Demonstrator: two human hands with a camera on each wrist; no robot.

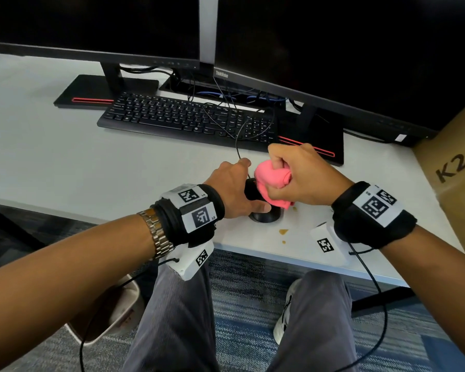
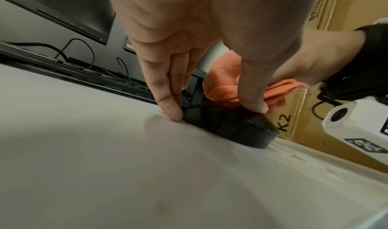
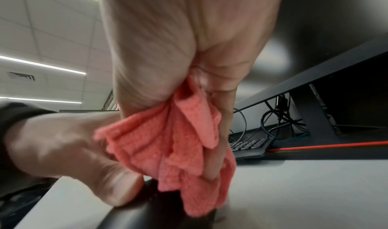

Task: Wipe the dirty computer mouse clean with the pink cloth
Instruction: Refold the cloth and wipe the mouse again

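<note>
A black wired computer mouse [image 1: 263, 214] [image 2: 228, 126] [image 3: 147, 216] lies near the front edge of the white desk [image 1: 65, 162]. My left hand [image 1: 235, 190] [image 2: 212, 113] pinches its sides, fingers on the far side and thumb [image 2: 252, 100] on the near side. My right hand [image 1: 298, 175] grips a bunched pink cloth [image 1: 270, 181] [image 2: 226, 86] [image 3: 172, 149] and presses it down on the mouse's top. Most of the mouse is hidden under hands and cloth in the head view.
Brown spots [image 1: 283, 232] stain the desk just right of the mouse. A black keyboard [image 1: 188, 116] and two monitors [image 1: 333, 49] stand behind. A cardboard box [image 1: 457, 167] sits at the right. The mouse cable [image 1: 238, 146] runs back toward the keyboard.
</note>
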